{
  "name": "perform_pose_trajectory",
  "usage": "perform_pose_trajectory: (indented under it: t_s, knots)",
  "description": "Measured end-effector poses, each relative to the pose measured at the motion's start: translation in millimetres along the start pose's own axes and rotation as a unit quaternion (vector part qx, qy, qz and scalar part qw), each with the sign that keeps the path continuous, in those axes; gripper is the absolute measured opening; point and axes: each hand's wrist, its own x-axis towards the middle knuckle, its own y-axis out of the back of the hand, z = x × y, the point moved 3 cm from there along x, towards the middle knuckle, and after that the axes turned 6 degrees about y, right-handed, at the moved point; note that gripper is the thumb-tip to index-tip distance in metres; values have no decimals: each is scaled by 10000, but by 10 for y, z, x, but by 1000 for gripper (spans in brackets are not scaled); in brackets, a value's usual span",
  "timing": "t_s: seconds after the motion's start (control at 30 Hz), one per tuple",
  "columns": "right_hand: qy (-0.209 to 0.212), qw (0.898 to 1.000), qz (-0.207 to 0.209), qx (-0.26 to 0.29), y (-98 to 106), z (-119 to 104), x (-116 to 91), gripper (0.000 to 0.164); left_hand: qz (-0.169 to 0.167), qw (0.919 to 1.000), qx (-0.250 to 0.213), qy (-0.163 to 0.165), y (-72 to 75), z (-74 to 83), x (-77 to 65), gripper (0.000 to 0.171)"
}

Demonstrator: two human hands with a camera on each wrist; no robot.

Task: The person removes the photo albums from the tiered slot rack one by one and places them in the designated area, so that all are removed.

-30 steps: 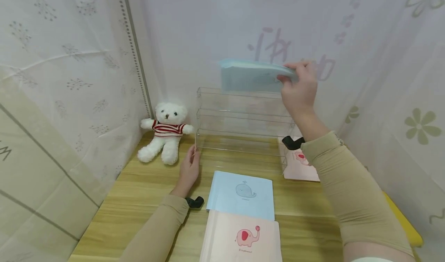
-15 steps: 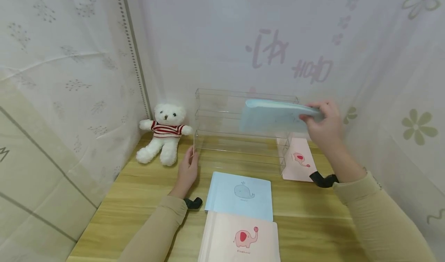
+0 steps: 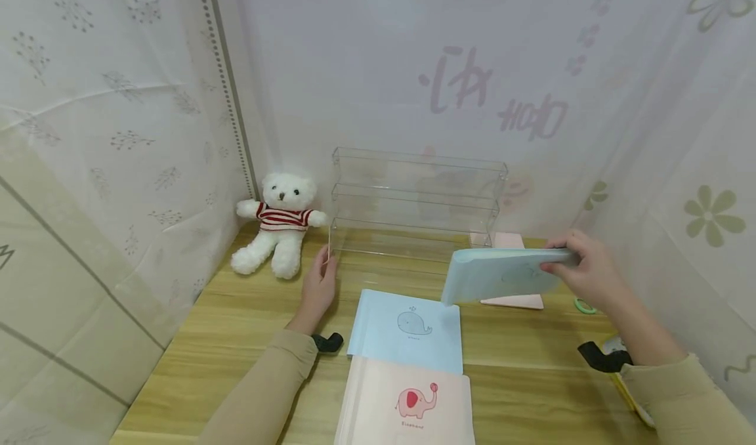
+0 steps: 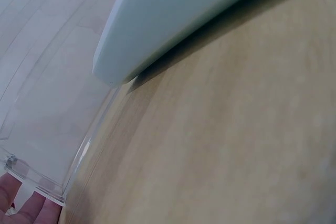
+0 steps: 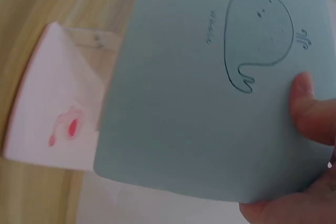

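My right hand (image 3: 587, 271) pinches a pale blue notebook (image 3: 496, 277) by its right edge, thumb on the whale cover. The notebook (image 5: 168, 108) hangs tilted above the table, in front of the rack's right end. At the left end of the clear tiered acrylic rack (image 3: 413, 192), my left hand (image 3: 319, 291) grips the side panel low down; its fingertips (image 4: 32, 207) show at the rack's corner in the left wrist view. Before the rack lies another blue whale notebook (image 3: 384, 327), overlapped by a pink elephant notebook (image 3: 378, 399). A further pink notebook (image 5: 39, 98) is partly hidden behind the held one.
A white teddy bear (image 3: 285, 225) in a striped sweater sits left of the rack. At the right are a green ring (image 3: 585, 306) and a yellow-edged object (image 3: 632, 396), partly hidden by the right arm. Patterned curtains (image 3: 378, 58) stand close behind the table (image 3: 224, 353).
My right hand has brought the blue notebook down and to the right, from above the rack to low beside its right end. The left hand keeps its grip on the rack.
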Motion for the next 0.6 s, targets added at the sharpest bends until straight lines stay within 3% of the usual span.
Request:
perform_pose_trajectory:
  t_s: [0.1,0.3,0.6]
  knots:
    - [-26,9995,-329,17,2,130,-153,31,0,10000,25,40,-7,-16,9,50]
    - [-588,9927,-1032,-198,8,297,-435,28,7,10000,48,56,-9,-11,9,51]
    - [-1616,9673,-1940,-236,-9,492,-641,24,35,10000,-18,-33,-7,-3,-2,49]
